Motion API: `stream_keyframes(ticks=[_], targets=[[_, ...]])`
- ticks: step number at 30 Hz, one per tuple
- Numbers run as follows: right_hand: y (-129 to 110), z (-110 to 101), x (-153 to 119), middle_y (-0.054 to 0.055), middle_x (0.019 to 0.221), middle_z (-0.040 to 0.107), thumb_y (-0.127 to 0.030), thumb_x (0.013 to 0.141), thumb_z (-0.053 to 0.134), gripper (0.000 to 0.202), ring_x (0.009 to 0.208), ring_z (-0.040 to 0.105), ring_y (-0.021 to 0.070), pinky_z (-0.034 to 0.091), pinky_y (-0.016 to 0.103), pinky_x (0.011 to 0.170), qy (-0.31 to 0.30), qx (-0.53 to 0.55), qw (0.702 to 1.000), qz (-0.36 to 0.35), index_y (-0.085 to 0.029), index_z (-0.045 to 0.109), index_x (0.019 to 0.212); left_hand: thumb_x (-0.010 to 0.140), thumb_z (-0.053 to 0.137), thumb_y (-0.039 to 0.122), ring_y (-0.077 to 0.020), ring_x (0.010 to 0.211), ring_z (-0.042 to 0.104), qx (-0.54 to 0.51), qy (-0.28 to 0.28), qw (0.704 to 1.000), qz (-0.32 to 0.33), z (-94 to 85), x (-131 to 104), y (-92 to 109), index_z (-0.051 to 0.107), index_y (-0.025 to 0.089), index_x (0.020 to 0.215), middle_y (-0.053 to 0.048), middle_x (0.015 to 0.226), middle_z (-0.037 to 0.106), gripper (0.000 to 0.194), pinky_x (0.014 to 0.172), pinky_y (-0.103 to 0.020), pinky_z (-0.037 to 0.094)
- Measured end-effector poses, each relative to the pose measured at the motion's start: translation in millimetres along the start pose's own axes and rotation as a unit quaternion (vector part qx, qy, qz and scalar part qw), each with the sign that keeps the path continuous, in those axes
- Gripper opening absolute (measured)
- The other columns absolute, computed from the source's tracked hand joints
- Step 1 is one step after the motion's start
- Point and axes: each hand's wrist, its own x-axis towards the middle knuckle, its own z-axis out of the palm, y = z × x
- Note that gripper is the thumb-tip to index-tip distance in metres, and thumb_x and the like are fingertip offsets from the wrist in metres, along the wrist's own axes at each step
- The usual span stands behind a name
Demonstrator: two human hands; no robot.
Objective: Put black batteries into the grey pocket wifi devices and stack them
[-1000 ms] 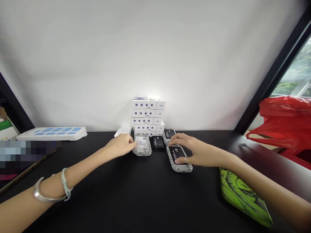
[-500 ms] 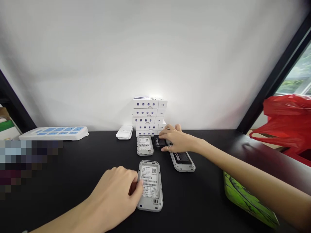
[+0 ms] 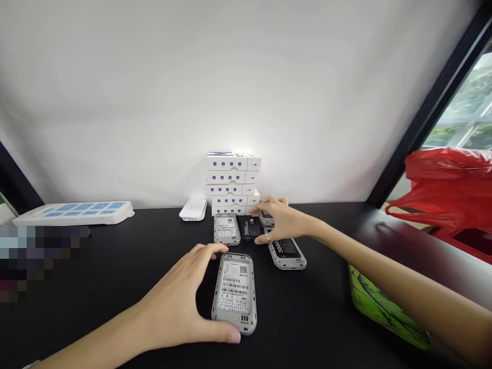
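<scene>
My left hand (image 3: 177, 307) is open, thumb and fingers spread around a grey pocket-router body (image 3: 235, 287) lying on the black table. Its thumb is by the lower edge and its fingertips by the upper left corner. The router's empty battery bay shows a printed label. My right hand (image 3: 282, 220) reaches to the back, fingers apart at the right side of a black 3000mAh battery (image 3: 249, 228); I cannot tell whether it touches it. Under this hand is a router body with a battery fitted (image 3: 288, 253), partly hidden. Left of the black battery lies another batteryless router body (image 3: 226, 229).
White boxes (image 3: 226, 177) stand stacked against the wall, with white covers (image 3: 193, 209) to their left. A white and blue power strip (image 3: 77, 212) lies farther left. At the right are a green patterned item (image 3: 384, 312) and a red plastic bag (image 3: 442, 179).
My left hand has opened, its thumb dropping to the router's lower edge and its fingers rising to the top. My right fingers have shifted off the battery's face, uncovering more of it.
</scene>
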Motion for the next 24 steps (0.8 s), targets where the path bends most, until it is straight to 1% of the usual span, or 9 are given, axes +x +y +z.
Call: stream_keyframes(ticks=[4, 7, 10, 14, 16, 18, 20, 22, 24], targets=[[-27, 4, -23, 0.014, 0.127, 0.053, -0.052, 0.064, 0.075, 0.078, 0.121, 0.041, 0.0346, 0.026, 0.052, 0.104, 0.05, 0.035, 0.997, -0.054, -0.016, 0.052, 0.129, 0.047, 0.09, 0.049, -0.0368, 0.122, 0.05, -0.025, 0.011, 1.0, -0.012, 3.9, 1, -4, 0.035, 0.036, 0.135, -0.007, 0.134, 0.05, 0.104, 0.102, -0.056, 0.043], [-53, 14, -38, 0.011, 0.12, 0.055, -0.046, 0.06, 0.078, 0.07, 0.116, 0.044, 0.0328, 0.029, 0.051, 0.101, 0.048, 0.07, 0.993, -0.084, -0.019, 0.055, 0.12, 0.047, 0.09, 0.049, -0.0386, 0.124, 0.047, -0.033, 0.026, 0.999, -0.012, 7.7, 0, -3, 0.029, 0.036, 0.136, -0.01, 0.133, 0.048, 0.109, 0.101, -0.059, 0.043], [-68, 25, -43, 0.011, 0.115, 0.054, -0.045, 0.059, 0.08, 0.07, 0.111, 0.046, 0.0315, 0.031, 0.052, 0.099, 0.035, 0.104, 0.991, -0.082, -0.019, 0.054, 0.119, 0.048, 0.091, 0.046, -0.0388, 0.125, 0.045, -0.041, 0.027, 0.999, -0.021, 10.7, -1, -2, 0.026, 0.036, 0.136, -0.01, 0.132, 0.046, 0.11, 0.101, -0.06, 0.042], [-67, 28, -45, 0.009, 0.118, 0.053, -0.051, 0.063, 0.08, 0.07, 0.112, 0.046, 0.0299, 0.033, 0.052, 0.102, -0.041, 0.168, 0.982, -0.072, -0.022, 0.055, 0.121, 0.05, 0.089, 0.045, -0.0395, 0.127, 0.043, -0.041, 0.029, 0.998, -0.039, 13.1, -3, -2, 0.024, 0.038, 0.137, -0.009, 0.132, 0.046, 0.109, 0.099, -0.061, 0.043], [-64, 26, -48, 0.009, 0.123, 0.052, -0.054, 0.064, 0.079, 0.069, 0.116, 0.046, 0.0301, 0.032, 0.051, 0.106, -0.058, 0.182, 0.978, -0.08, -0.023, 0.056, 0.122, 0.05, 0.089, 0.046, -0.0406, 0.126, 0.045, -0.039, 0.038, 0.998, -0.036, 14.2, -4, -2, 0.024, 0.038, 0.137, -0.009, 0.131, 0.047, 0.109, 0.096, -0.061, 0.046], [-63, 26, -51, 0.01, 0.132, 0.047, -0.056, 0.065, 0.077, 0.073, 0.124, 0.042, 0.0323, 0.027, 0.052, 0.11, -0.071, 0.175, 0.977, -0.095, -0.024, 0.055, 0.127, 0.05, 0.088, 0.048, -0.0408, 0.122, 0.049, -0.039, 0.047, 0.998, -0.034, 15.1, -4, -1, 0.027, 0.038, 0.137, -0.009, 0.13, 0.048, 0.107, 0.093, -0.059, 0.049], [-63, 27, -53, 0.012, 0.141, 0.042, -0.058, 0.063, 0.077, 0.083, 0.132, 0.035, 0.0358, 0.02, 0.054, 0.114, -0.092, 0.16, 0.976, -0.118, -0.023, 0.052, 0.134, 0.05, 0.088, 0.052, -0.0404, 0.12, 0.051, -0.047, 0.05, 0.997, -0.035, 15.5, -4, 0, 0.029, 0.038, 0.136, -0.009, 0.129, 0.049, 0.105, 0.091, -0.059, 0.05], [-65, 30, -54, 0.014, 0.144, 0.041, -0.059, 0.061, 0.078, 0.093, 0.135, 0.031, 0.0377, 0.014, 0.056, 0.115, -0.098, 0.148, 0.975, -0.133, -0.021, 0.046, 0.14, 0.049, 0.088, 0.055, -0.0408, 0.122, 0.049, -0.062, 0.045, 0.996, -0.037, 15.2, -4, 0, 0.03, 0.038, 0.136, -0.009, 0.13, 0.048, 0.106, 0.094, -0.06, 0.048], [-66, 32, -54, 0.014, 0.141, 0.045, -0.058, 0.058, 0.079, 0.097, 0.132, 0.037, 0.0362, 0.012, 0.055, 0.115, -0.078, 0.146, 0.977, -0.138, -0.021, 0.045, 0.141, 0.046, 0.089, 0.057, -0.0413, 0.126, 0.045, -0.075, 0.04, 0.995, -0.042, 14.1, -4, 1, 0.029, 0.038, 0.136, -0.009, 0.133, 0.048, 0.11, 0.099, -0.062, 0.044]])
